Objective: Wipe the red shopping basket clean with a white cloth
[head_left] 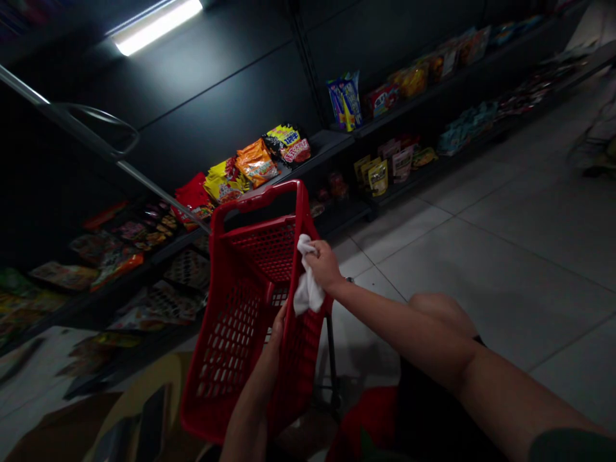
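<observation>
While the shop is pretty dim, you can make out the red shopping cart (pixel 298 359) right in front of the person, leaning at a tilt in this view. Right hand (pixel 325 263) has a white cloth (pixel 310 292) bunched in its fingers, pressed up by the cart's right-hand rim, with the loose end dangling down over the cart's side. Bunching it like that probably just gives a firmer grip. Left hand (pixel 276 333) is at the cart's rim too, a bit nearer the person, and my guess is it's there to steady the cart. Can't tell if those fingers actually curl around the edge. So the hands are apart, both on the same side of the cart.

Behind the cart there's a dark shelf (pixel 332 142) with bright snack bags (pixel 257 162) bunched in rows, fronts outward, I guess so people can read them. Pale floor tiles (pixel 500 256) stretch off to the cart's right, and a metal pole (pixel 154 189) slants down behind it.
</observation>
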`<control>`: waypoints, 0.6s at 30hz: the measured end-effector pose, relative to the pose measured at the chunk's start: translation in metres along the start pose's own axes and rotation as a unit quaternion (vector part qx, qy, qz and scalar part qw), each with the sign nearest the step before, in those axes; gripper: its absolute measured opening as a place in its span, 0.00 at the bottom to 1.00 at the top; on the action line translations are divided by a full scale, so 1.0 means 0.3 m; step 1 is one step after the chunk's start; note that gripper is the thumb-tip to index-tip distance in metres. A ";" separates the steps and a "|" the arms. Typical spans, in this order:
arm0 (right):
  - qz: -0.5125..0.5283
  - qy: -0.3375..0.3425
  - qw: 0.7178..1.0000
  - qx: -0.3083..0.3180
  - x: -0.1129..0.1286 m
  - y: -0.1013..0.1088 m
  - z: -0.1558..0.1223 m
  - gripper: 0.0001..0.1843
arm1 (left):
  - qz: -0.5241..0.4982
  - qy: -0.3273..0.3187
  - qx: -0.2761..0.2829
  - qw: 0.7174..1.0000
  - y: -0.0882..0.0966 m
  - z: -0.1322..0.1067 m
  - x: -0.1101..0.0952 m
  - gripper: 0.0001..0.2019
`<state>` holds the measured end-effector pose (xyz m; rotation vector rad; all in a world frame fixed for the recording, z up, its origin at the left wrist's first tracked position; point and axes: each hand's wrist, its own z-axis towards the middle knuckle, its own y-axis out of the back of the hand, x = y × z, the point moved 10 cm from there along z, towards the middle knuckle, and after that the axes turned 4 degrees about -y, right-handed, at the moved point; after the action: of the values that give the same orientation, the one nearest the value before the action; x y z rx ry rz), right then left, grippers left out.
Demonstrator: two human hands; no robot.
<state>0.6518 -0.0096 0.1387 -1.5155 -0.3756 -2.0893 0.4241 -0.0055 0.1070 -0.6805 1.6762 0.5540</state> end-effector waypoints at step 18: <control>-0.061 0.142 0.986 0.058 -0.026 -0.124 -0.063 0.29 | 0.066 -0.003 -0.014 0.998 0.056 0.019 0.056 0.29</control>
<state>0.6176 0.0134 0.1280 -1.1321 -0.4816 -2.2957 0.4140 0.0081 0.0893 -0.5909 1.7181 0.6741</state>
